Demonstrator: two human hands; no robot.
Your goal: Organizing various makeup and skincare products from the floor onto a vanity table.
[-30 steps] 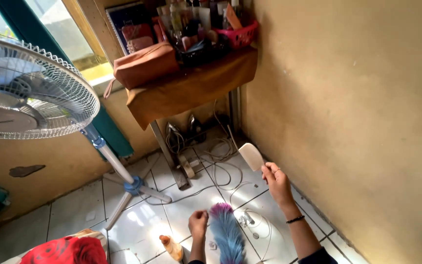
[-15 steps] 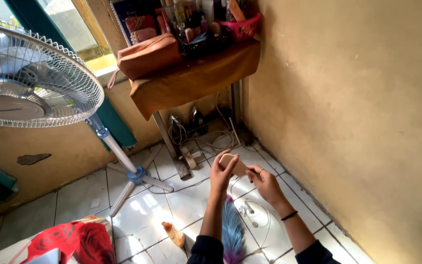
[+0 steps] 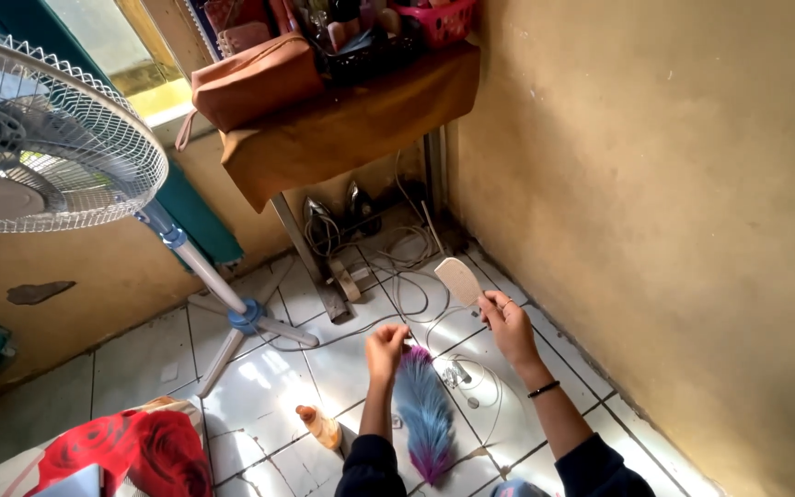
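We pinch the paddle by its handle in our right hand, raised over the floor cables, while at eight o'clock of it our left hand is closed above the duster, seemingly around something small.

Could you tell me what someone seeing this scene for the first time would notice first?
Probably the big white standing fan at upper left, tilted over the tiled floor. Next, the right hand holding up a pale flat brush near the wall, with the left hand beside a blue-and-pink fluffy duster on the tiles. Above stands a cluttered table.
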